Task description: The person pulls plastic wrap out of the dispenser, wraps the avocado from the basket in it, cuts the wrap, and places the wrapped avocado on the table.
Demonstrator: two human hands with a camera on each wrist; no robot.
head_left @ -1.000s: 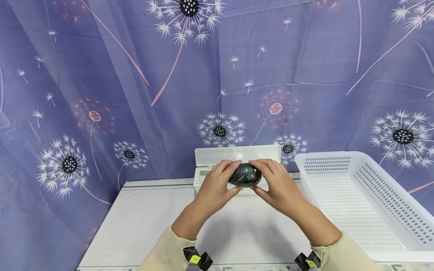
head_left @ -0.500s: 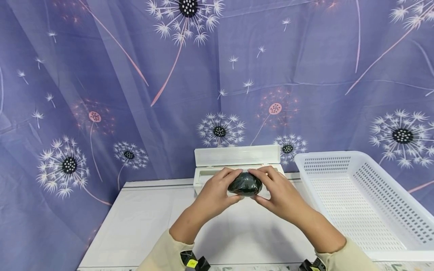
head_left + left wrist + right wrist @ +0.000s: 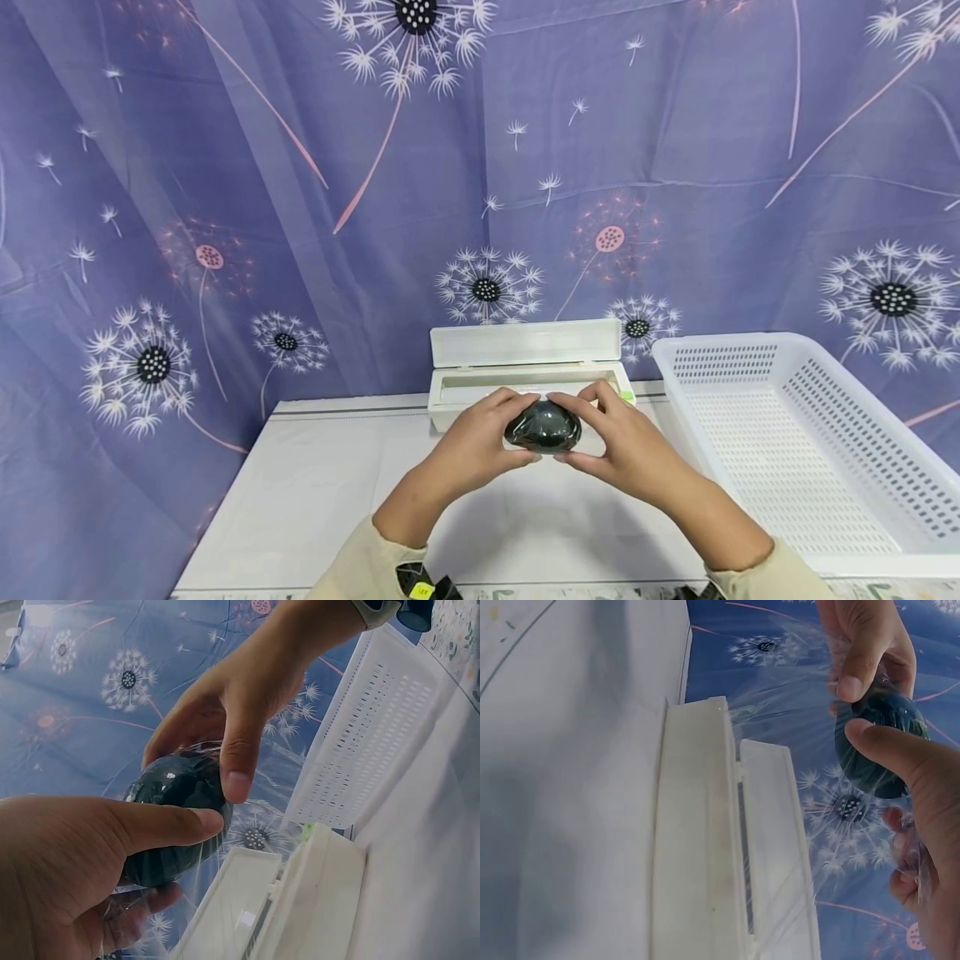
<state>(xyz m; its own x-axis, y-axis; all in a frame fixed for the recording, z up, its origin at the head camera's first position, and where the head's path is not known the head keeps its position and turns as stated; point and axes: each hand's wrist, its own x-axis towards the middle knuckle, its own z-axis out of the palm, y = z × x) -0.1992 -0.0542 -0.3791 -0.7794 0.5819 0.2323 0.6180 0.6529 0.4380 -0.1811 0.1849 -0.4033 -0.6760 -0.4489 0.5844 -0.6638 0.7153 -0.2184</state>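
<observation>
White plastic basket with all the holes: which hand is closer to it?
The right hand. In the head view it is left of the basket, holding the dark object on the side facing the basket; the left hand holds the opposite side, farther away.

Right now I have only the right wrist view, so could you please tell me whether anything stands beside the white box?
Observer: Yes, in the head view a perforated white basket stands to the right of the white box.
Operator: Thank you; does the box carry any marking that my view does not show?
Observer: It does: a small bright green patch shows at its right end.
Operator: And could you say whether the dark wrapped object blocks the head camera's view of the box?
Observer: Partly: from there, the dark wrapped object hides part of the box's front wall.
</observation>
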